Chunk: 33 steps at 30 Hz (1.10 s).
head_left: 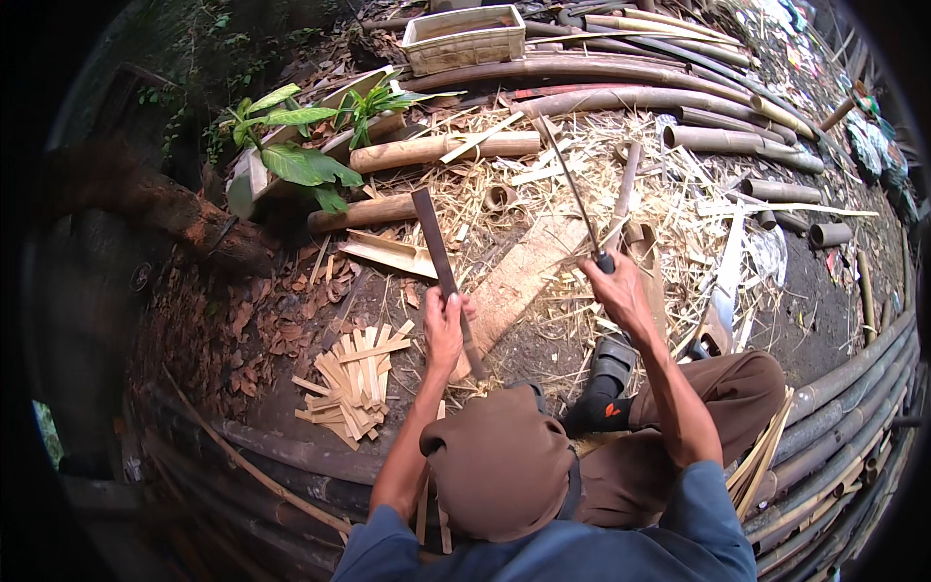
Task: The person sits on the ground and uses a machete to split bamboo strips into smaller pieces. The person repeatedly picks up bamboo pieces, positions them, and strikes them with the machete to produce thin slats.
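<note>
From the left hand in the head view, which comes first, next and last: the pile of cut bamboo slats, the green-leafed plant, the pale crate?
1. Pile of cut bamboo slats, just lower left of the left hand.
2. Green-leafed plant, up and to the left.
3. Pale crate, far at the top.

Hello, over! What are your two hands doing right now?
Left hand grips dark bamboo strip, upright. Right hand holds long blade, raised, apart from strip. Cut slats piled left.
</note>
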{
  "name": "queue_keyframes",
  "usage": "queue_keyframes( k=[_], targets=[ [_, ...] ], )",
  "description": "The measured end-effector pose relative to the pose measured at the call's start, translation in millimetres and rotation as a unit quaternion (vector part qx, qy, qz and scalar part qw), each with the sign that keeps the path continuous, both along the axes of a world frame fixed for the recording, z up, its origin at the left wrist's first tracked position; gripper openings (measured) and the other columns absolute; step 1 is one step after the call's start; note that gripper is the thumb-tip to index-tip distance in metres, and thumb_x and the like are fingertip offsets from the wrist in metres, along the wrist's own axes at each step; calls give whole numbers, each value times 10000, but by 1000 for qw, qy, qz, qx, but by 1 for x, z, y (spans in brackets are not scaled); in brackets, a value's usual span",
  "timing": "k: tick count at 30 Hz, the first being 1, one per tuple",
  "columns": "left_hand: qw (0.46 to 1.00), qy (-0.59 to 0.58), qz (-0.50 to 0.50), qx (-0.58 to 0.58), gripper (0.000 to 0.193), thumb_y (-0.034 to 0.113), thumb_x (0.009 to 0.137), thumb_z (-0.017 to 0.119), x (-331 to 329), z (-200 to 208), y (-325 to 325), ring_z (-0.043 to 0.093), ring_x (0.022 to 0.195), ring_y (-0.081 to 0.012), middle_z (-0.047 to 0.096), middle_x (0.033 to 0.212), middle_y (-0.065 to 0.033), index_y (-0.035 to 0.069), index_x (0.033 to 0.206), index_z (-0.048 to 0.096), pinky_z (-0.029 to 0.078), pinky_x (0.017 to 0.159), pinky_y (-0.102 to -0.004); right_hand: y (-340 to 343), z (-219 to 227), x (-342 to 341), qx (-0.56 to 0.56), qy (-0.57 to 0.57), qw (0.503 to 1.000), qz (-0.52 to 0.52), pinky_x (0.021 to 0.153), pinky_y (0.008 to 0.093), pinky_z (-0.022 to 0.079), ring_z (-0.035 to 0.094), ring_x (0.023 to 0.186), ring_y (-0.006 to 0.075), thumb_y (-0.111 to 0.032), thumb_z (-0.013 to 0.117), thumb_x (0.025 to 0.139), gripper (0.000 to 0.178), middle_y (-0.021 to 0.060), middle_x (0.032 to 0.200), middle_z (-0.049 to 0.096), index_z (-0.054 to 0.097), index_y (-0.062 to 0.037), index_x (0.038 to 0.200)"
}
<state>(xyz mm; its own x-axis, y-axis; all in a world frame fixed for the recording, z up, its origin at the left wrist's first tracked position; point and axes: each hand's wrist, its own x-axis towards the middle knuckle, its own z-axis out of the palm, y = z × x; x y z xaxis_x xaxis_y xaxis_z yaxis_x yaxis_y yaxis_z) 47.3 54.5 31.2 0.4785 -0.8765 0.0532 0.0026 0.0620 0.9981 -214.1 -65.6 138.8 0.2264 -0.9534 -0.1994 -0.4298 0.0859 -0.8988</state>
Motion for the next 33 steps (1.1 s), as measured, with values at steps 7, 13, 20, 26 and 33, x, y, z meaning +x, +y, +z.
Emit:
queue_keyframes(
  k=[7, 13, 20, 26, 33],
  targets=[
    [984, -137, 63, -91, 242, 49, 994, 450, 5, -5, -47, 654, 938, -199, 637, 1056, -160, -40, 1215, 410, 537, 863, -306, 76, -33, 2, 84, -29, 995, 35, 517, 284, 406, 484, 553, 98, -338, 648, 877, 339, 11, 611, 554, 580, -24, 768],
    [969, -110, 66, -213, 409, 235, 1005, 393, -7, 51, -66, 601, 1009, -213, 591, 1069, -156, -45, 1300, 358, 475, 952, -381, 98, -21, 10, 26, -132, 988, 70, 606, 274, 446, 504, 647, 84, -206, 622, 914, 438, 33, 741, 597, 542, 6, 1289],
    [948, 168, -59, -264, 531, 507, 1028, 314, -59, 59, -63, 399, 831, -130, 449, 866, -41, 27, 903, 503, 322, 798, -281, 97, 43, 34, 18, -209, 972, 110, 491, 197, 346, 369, 535, 49, -286, 466, 1026, 518, -43, 670, 435, 335, -92, 1487],
    [961, 86, -94, -246, 419, 373, 1051, 376, -83, 63, -52, 438, 735, -118, 472, 775, -25, 51, 811, 495, 361, 728, -263, 93, 63, 29, 214, -260, 936, 98, 419, 217, 385, 430, 462, 75, -444, 367, 1035, 424, 4, 637, 463, 478, -146, 1315],
    [967, 86, -132, -198, 404, 403, 1032, 427, -89, 65, -45, 466, 751, -56, 540, 823, 21, 53, 883, 561, 373, 698, -218, 96, 65, 26, 248, -273, 925, 94, 398, 238, 399, 440, 448, 91, -468, 357, 1031, 349, 20, 634, 465, 438, -129, 1033]
  ],
)
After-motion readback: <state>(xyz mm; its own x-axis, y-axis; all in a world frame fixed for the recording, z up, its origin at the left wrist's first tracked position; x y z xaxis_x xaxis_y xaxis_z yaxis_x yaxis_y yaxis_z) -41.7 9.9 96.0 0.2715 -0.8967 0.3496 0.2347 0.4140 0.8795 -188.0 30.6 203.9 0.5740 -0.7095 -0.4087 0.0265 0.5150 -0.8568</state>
